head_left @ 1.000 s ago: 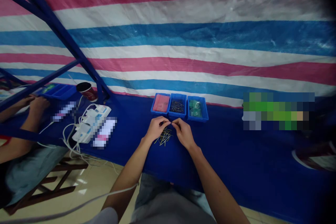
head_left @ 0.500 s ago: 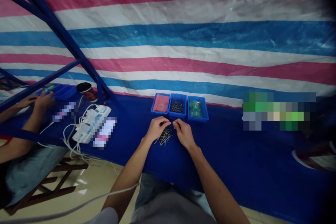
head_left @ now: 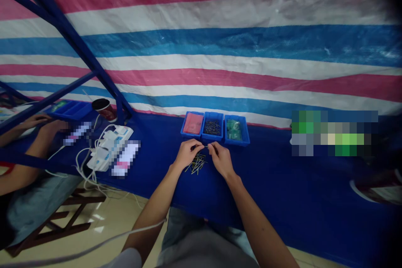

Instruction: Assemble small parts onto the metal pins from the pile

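My left hand (head_left: 187, 153) and my right hand (head_left: 220, 157) meet above the blue table, their thumbs and fingertips pinched. Between them a thin pin-like piece (head_left: 206, 147) spans the small gap; its exact kind is too small to make out. Just below lies a loose pile of thin brass-coloured and dark metal pins (head_left: 196, 165). Behind my hands three blue bins stand in a row. The left bin (head_left: 183, 134) holds pink packets, the middle bin (head_left: 212, 137) dark thin metal pieces, and the right bin (head_left: 237, 142) green bagged items.
On the left are a white power strip (head_left: 106, 153) with cables, a blurred-out phone (head_left: 126, 159) and a dark-lidded cup (head_left: 106, 110). Beyond the blue metal frame (head_left: 78, 52) a co-worker's hands (head_left: 50, 130) rest near another blue tray (head_left: 70, 111). A large cup (head_left: 377, 188) sits far right.
My right fingertips have shifted very slightly right, and more of the thin piece shows between my hands. The co-worker's near hand rose toward the tray, then came back down.
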Motion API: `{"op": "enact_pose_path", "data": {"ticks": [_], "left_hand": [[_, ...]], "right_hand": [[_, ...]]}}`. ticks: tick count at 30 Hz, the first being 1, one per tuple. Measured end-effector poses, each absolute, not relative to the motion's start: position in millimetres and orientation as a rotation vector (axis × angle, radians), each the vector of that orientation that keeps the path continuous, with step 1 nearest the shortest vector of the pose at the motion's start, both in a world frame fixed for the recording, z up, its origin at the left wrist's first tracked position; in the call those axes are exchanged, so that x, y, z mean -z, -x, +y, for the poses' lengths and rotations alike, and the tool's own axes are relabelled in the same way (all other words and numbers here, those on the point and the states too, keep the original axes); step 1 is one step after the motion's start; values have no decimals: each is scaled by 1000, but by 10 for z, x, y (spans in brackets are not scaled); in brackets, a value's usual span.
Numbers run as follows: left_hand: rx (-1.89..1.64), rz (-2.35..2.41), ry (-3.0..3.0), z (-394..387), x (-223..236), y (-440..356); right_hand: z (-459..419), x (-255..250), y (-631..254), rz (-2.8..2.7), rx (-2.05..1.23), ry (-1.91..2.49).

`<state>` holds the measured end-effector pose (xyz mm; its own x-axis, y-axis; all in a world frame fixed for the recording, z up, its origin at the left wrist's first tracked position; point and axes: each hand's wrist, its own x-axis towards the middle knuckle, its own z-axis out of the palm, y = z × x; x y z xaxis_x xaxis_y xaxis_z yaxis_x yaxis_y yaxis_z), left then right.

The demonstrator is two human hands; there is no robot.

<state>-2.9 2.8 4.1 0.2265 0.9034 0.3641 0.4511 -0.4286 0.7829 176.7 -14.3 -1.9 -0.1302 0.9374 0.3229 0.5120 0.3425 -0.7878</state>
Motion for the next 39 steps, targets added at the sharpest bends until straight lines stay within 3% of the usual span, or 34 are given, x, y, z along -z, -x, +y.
{"op": "enact_pose_path", "data": {"ticks": [39], "left_hand": [[-1132, 1271, -1976, 27, -37, 20]], "right_hand": [[-137, 31, -1770, -1748, -570, 1311]]}}
